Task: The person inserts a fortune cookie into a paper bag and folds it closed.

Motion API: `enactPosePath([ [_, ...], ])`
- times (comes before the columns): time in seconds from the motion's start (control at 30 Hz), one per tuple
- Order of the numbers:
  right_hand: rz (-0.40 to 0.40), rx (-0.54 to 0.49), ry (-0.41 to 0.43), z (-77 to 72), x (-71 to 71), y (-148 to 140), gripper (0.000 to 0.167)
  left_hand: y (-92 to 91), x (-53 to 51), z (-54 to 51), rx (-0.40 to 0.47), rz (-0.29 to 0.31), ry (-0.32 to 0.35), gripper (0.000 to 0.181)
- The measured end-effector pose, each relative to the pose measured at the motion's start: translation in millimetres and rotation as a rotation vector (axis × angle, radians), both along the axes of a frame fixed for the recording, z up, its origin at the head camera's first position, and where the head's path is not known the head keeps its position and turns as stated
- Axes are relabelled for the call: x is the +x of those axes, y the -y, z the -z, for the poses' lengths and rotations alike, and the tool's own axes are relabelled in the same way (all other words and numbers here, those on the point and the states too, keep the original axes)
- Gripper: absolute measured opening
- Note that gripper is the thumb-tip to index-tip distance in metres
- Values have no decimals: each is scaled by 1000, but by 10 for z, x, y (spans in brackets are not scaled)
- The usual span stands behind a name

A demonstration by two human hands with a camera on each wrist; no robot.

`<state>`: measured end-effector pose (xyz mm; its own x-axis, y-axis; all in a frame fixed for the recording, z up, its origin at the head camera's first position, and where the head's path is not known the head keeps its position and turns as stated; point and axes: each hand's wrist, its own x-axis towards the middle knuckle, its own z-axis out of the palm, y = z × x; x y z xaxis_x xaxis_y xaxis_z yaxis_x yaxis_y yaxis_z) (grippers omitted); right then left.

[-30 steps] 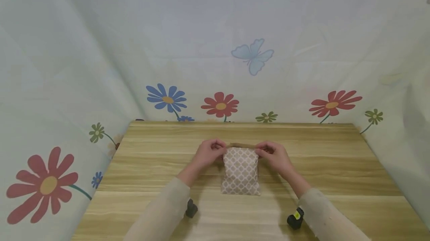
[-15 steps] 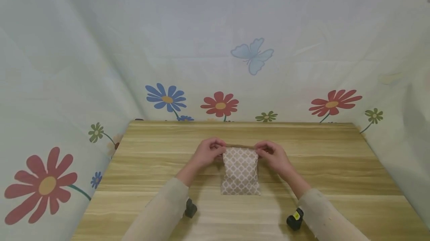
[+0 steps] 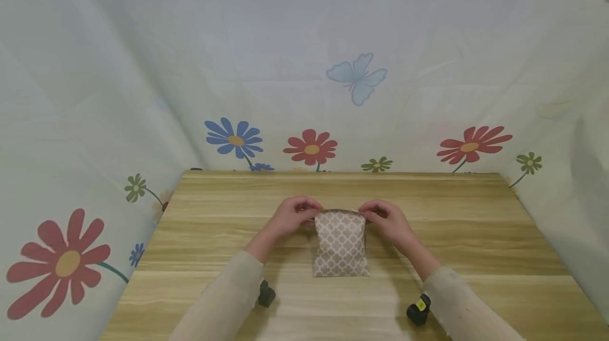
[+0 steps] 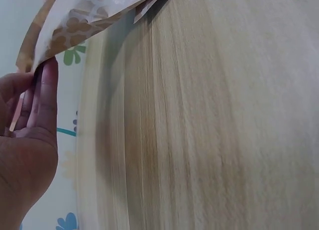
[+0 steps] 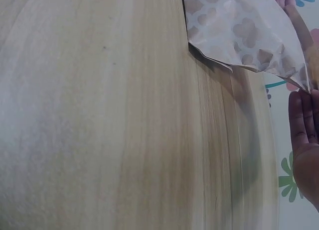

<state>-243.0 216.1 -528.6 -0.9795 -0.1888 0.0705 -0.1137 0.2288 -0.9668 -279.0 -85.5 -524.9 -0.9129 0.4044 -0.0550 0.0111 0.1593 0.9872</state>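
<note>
A small paper bag with a beige and white lattice print lies near the middle of the table. At its far end is a plain brown strip, which looks like the top edge or a fold of the bag. My left hand pinches the far left corner between thumb and fingers. On the opposite corner, my right hand pinches the bag the same way. Both wrist views show the far end lifted off the wood. Whatever is inside the bag is hidden.
The wood-grain table reaches back to a pale cloth backdrop printed with flowers and a butterfly. Dark camera mounts show beside the left sleeve and the right sleeve.
The brown strip at the bag's far end has narrowed to a thin, slightly curved line. Both hands have stayed at the corners, with the left wrist shifting slightly to the left.
</note>
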Motion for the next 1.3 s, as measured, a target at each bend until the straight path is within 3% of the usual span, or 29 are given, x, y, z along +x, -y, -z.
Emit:
enactPosePath([
  [0.57, -31, -34, 61, -68, 7, -24, 23, -23, 40, 35, -19, -42, -13, 15],
  [0.87, -73, 179, 30, -203, -147, -8, 38, -38, 47, 20, -7, -29, 9, 16],
  [1.13, -217, 345, -90, -245, -259, 116, 16, -50, 58, 17, -8, -42, 5, 15],
  [1.3, -220, 357, -125, -216, -247, 165, 8, -57, 64, 4, -23, -54, 2, 14],
])
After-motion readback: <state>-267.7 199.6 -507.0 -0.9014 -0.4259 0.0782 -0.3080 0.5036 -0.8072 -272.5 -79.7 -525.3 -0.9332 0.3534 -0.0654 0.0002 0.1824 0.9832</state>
